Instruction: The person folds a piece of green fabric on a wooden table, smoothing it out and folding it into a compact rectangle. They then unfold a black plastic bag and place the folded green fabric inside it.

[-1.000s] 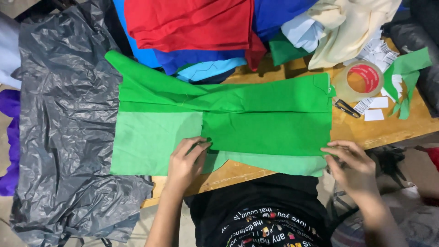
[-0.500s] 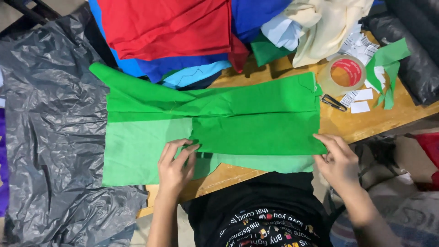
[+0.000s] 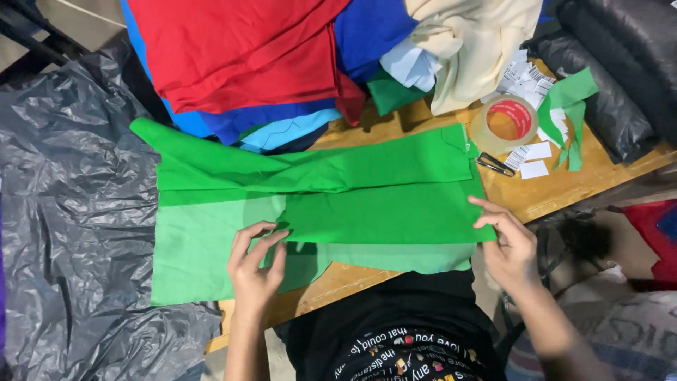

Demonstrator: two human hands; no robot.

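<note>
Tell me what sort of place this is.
Probably a garment or sewing workshop: green fabric pieces lie on a wooden table, with stacked coloured cloth and a tape roll nearby.

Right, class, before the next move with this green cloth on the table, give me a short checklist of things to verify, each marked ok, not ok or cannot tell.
1. Left hand on the folded edge of the green cloth, near its middle: ok.
2. Right hand pinching the cloth's right edge: ok.
3. Cloth lying flat: not ok; a loose fold runs along the top layer.
4. Cloth fully on the table: not ok; its left part lies on the black plastic sheet and its near edge hangs over.
5. Tape roll and small black clip clear of the cloth: ok, though both sit just beside its right corner.
6. Layer edges matched: cannot tell.
</note>
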